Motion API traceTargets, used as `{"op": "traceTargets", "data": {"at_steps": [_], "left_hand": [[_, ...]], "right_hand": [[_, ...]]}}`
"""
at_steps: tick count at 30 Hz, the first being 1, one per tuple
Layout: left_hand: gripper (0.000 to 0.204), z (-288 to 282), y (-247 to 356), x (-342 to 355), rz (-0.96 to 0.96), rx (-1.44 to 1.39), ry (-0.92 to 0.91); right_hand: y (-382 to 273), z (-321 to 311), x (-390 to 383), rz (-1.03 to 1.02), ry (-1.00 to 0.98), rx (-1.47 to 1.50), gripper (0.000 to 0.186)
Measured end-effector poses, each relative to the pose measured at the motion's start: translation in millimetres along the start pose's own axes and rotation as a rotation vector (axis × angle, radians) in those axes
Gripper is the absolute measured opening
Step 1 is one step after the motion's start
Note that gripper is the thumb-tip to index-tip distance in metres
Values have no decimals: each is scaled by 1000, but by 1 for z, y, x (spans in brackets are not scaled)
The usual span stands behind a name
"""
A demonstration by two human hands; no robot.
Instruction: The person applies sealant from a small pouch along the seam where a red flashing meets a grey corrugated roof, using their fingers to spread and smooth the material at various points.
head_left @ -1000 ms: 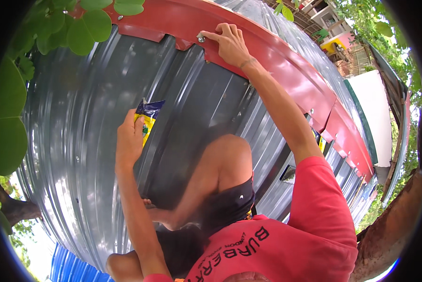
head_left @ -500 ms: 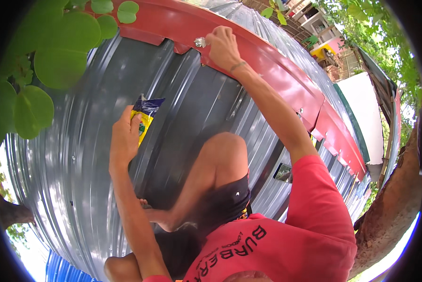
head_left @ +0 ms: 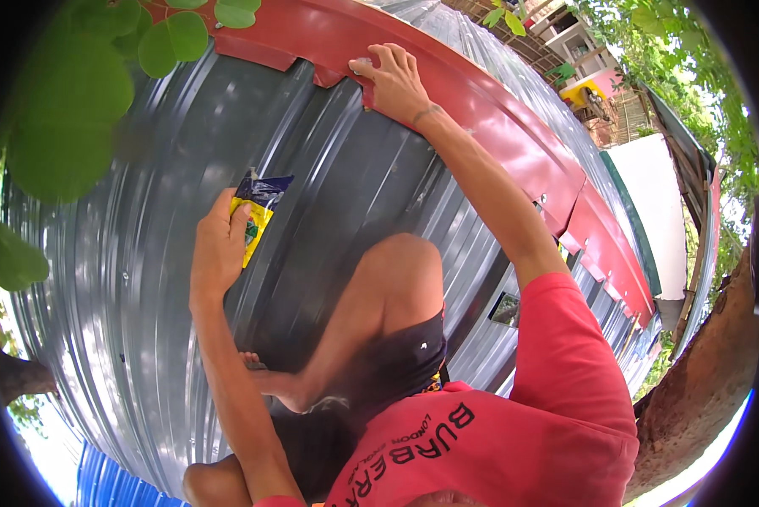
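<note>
In my left hand (head_left: 216,249) is a yellow and dark blue plastic packet (head_left: 257,220), pinched between thumb and fingers. Its torn-looking dark blue end points up and away from the hand. My right hand (head_left: 396,83) reaches far forward onto the red metal ridge cap (head_left: 481,110) of the roof. The fingers there are spread apart, and the thumb presses at a small pale, silvery spot on the cap's near part, mostly covering it. Nothing shows gripped in that hand.
I sit on dark grey corrugated roof sheets (head_left: 176,253), one knee raised. Green leaves (head_left: 67,110) hang close at the upper left. A dark flat rectangle (head_left: 505,310) lies on the sheets right of my knee. A thick tree trunk (head_left: 692,397) stands at the right.
My right hand has opened from a closed grasp, its fingers spreading, and the thumb now covers the silvery lump seen before. My left hand and packet have shifted slightly.
</note>
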State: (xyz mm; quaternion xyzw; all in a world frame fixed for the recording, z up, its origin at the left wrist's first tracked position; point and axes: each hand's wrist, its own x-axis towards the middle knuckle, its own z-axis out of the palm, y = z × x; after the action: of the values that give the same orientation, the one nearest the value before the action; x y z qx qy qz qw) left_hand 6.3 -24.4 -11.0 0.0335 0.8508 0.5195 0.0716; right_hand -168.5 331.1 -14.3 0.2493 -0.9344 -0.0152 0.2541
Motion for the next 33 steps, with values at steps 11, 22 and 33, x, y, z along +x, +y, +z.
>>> {"op": "traceTargets", "data": {"at_steps": [11, 22, 33], "left_hand": [[26, 2, 0, 0, -54, -2, -37], [25, 1, -1, -1, -33, 0, -47], [28, -2, -4, -4, -46, -37, -51]], "right_hand": [[9, -17, -2, -83, 5, -199, 54], [-21, 7, -26, 198, 48, 19, 66], [-7, 11, -6, 12, 41, -48, 60]]}}
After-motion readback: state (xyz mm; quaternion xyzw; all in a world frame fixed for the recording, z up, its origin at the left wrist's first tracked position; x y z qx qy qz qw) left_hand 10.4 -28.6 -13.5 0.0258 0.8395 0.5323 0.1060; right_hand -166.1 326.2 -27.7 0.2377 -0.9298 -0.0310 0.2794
